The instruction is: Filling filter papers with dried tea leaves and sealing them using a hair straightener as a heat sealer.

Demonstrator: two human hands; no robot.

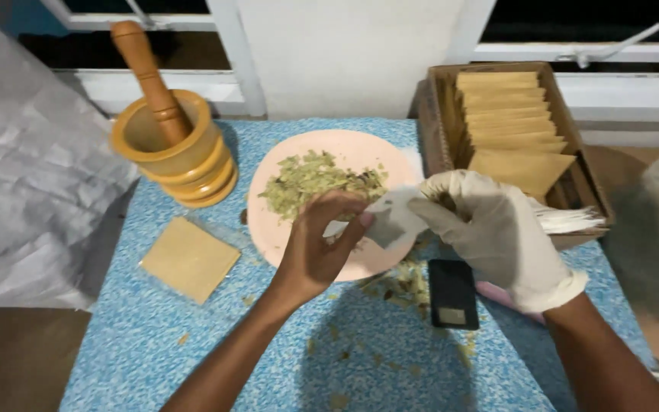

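Observation:
My bare left hand (322, 244) pinches one edge of a small white paper sachet (392, 220) above a pink plate (368, 152). My right hand (497, 236), in a white glove, grips the sachet's other side and also holds a bundle of white paper sheets (570, 220) that stick out to the right. A heap of crushed green dried leaves (310, 179) lies on the plate just behind the hands.
A wooden mortar with its pestle (173, 145) stands at the back left. A tan packet (189, 258) lies flat on the blue speckled table (192, 351). A cardboard box of tan packets (509, 126) sits at the back right. A small black scale (452, 294) and spilled leaf bits lie in front.

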